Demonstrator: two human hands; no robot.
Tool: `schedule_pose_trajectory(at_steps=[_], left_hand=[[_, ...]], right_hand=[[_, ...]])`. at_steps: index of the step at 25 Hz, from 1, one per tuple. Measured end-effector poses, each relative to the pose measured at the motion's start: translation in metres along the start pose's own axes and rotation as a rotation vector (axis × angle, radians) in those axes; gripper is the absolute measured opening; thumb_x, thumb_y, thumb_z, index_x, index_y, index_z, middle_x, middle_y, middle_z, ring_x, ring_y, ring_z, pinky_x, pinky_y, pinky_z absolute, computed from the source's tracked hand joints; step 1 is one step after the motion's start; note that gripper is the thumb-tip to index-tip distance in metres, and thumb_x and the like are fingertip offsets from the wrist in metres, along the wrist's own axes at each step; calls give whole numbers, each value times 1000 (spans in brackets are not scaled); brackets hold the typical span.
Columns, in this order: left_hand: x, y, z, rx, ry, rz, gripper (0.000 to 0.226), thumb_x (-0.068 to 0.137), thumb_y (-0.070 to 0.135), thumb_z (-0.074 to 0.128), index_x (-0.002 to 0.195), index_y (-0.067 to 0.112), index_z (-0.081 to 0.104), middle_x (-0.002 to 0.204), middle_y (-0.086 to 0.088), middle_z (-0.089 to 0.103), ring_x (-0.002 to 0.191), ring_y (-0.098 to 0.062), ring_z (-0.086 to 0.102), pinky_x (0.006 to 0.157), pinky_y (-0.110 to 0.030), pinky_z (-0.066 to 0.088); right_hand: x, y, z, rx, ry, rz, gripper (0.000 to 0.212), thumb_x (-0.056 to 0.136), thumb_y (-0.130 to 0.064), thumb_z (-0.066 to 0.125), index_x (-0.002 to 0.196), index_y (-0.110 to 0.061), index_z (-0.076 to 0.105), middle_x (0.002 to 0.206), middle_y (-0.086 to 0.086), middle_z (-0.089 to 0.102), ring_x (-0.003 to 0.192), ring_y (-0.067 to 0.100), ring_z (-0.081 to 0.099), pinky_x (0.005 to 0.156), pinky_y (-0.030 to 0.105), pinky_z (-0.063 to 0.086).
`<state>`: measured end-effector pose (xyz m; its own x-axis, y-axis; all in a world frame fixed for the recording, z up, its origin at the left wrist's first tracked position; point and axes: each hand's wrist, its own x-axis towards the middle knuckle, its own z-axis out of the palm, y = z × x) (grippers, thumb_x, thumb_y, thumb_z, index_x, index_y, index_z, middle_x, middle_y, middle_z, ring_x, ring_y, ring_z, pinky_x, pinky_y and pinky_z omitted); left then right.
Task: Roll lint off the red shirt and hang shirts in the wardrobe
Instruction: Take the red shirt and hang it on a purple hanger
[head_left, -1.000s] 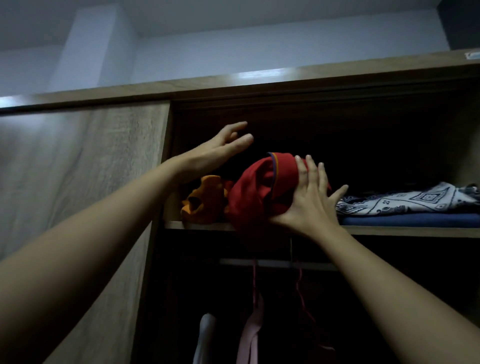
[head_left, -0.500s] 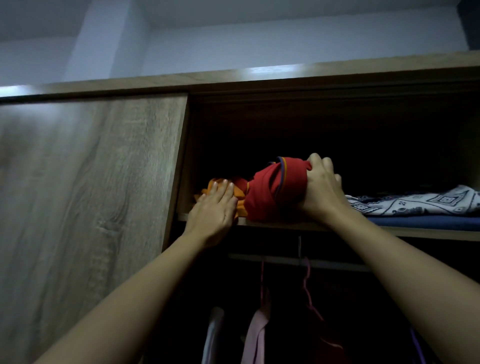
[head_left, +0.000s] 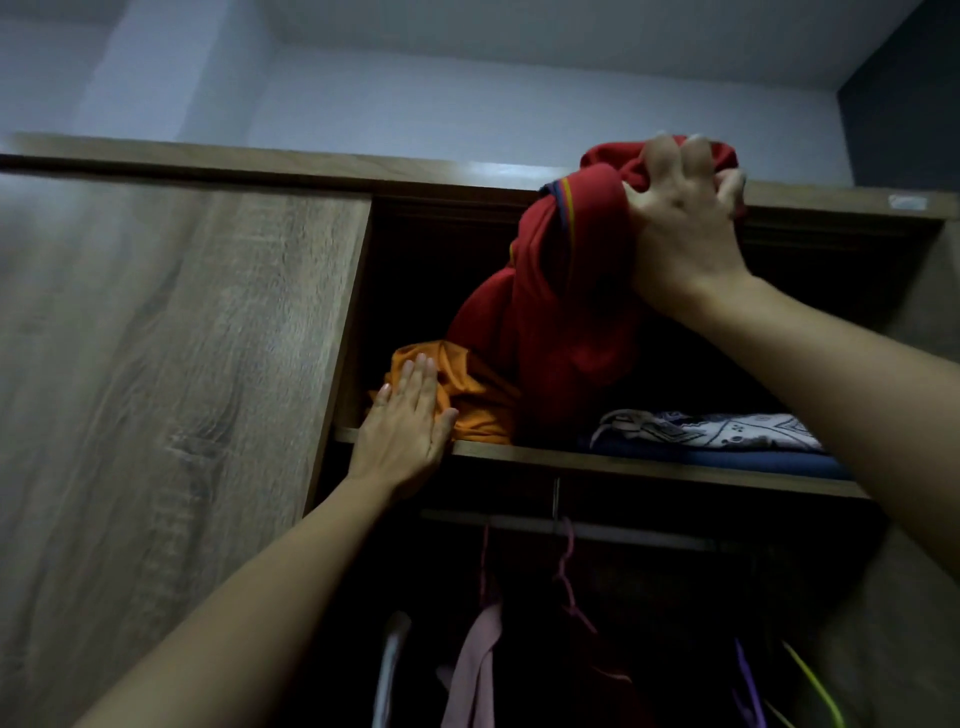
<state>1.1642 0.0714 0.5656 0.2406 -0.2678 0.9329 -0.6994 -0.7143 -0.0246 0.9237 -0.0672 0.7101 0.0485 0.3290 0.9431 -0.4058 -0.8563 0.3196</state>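
My right hand (head_left: 680, 228) is clenched on the bunched red shirt (head_left: 561, 306) and holds its top up in front of the wardrobe's upper edge. The rest of the shirt hangs down to the top shelf (head_left: 649, 467). A blue and orange trim shows at its collar. My left hand (head_left: 410, 426) lies flat, fingers together, pressing on an orange garment (head_left: 478, 395) at the shelf's left end. The red shirt's lower part touches the orange garment.
A patterned white cloth (head_left: 727, 431) lies on folded blue fabric (head_left: 737, 460) on the shelf's right. Below runs a hanging rail (head_left: 623, 535) with pink hangers (head_left: 566, 566), pale garments and a yellow-green hanger (head_left: 815, 686). A wood-grain sliding door (head_left: 171, 364) covers the left side.
My right hand has lifted the red shirt up off the shelf, so it now hangs stretched. My left hand stays pressed on the orange garment.
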Motion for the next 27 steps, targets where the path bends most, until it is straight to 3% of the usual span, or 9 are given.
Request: schedule_pose_trajectory(at_steps=[5, 9, 13, 15, 17, 19, 21, 24, 27], left_hand=[[1, -2, -2, 17, -39, 26, 82, 70, 74, -19, 138, 28, -22, 149, -2, -24, 145, -22, -8, 116, -43, 5], [7, 1, -13, 120, -228, 90, 91, 51, 79, -34, 136, 49, -22, 153, -3, -26, 144, -29, -12, 113, -54, 9], [14, 2, -22, 159, -374, 68, 81, 65, 77, -14, 140, 46, -18, 157, -4, -18, 144, -30, -14, 114, -57, 5], [12, 3, -27, 126, -364, 38, 82, 60, 75, -17, 136, 44, -24, 157, -3, -18, 144, -30, -14, 114, -59, 3], [3, 14, -36, 1, -232, 3, 80, 66, 73, -13, 140, 43, -18, 158, -1, -15, 145, -27, -12, 113, -61, 2], [-10, 42, -53, -332, -61, -7, 81, 76, 72, 2, 148, 34, 9, 159, -1, -2, 146, -22, -2, 114, -53, 5], [-36, 74, -75, -703, 0, 65, 78, 80, 67, 19, 144, 23, 30, 156, -4, 19, 143, -16, 16, 114, -35, 15], [-95, 111, -89, -882, -14, 199, 73, 81, 61, 40, 140, 17, 36, 137, 4, 39, 128, -6, 38, 107, -20, 29], [-161, 135, -72, -965, -127, 89, 81, 71, 61, 58, 136, 18, 36, 129, 9, 41, 119, 2, 41, 101, -9, 30]], right_hand=[[8, 13, -43, -119, 17, -46, 26, 89, -21, 50, 113, -12, 53, 128, 24, 39, 122, 46, 32, 95, 65, 23], [12, 32, -76, -195, 13, -8, 31, 87, -20, 54, 117, -12, 53, 131, 24, 37, 124, 46, 31, 97, 65, 21], [-6, 30, -87, -206, -74, -32, 28, 85, -12, 49, 112, -7, 54, 129, 25, 38, 123, 47, 31, 96, 67, 21], [-25, 25, -86, -186, -135, -34, 34, 81, -16, 42, 112, -11, 55, 128, 25, 39, 121, 45, 32, 96, 66, 22], [-45, 18, -87, -149, -193, 4, 33, 81, -17, 48, 114, -15, 56, 127, 24, 39, 120, 43, 33, 95, 64, 23], [-70, 10, -85, -138, -300, 43, 43, 75, -18, 63, 117, -18, 54, 127, 23, 39, 118, 41, 33, 93, 61, 27], [-104, -1, -79, -139, -449, 85, 55, 69, -27, 70, 119, -19, 52, 127, 19, 39, 117, 37, 34, 91, 54, 32], [-161, -20, -70, -121, -628, 148, 59, 67, -42, 69, 119, -22, 52, 121, 12, 44, 114, 34, 39, 89, 47, 36], [-214, -39, -65, -53, -790, 242, 61, 66, -54, 64, 117, -23, 51, 116, 8, 50, 112, 31, 47, 87, 42, 41]])
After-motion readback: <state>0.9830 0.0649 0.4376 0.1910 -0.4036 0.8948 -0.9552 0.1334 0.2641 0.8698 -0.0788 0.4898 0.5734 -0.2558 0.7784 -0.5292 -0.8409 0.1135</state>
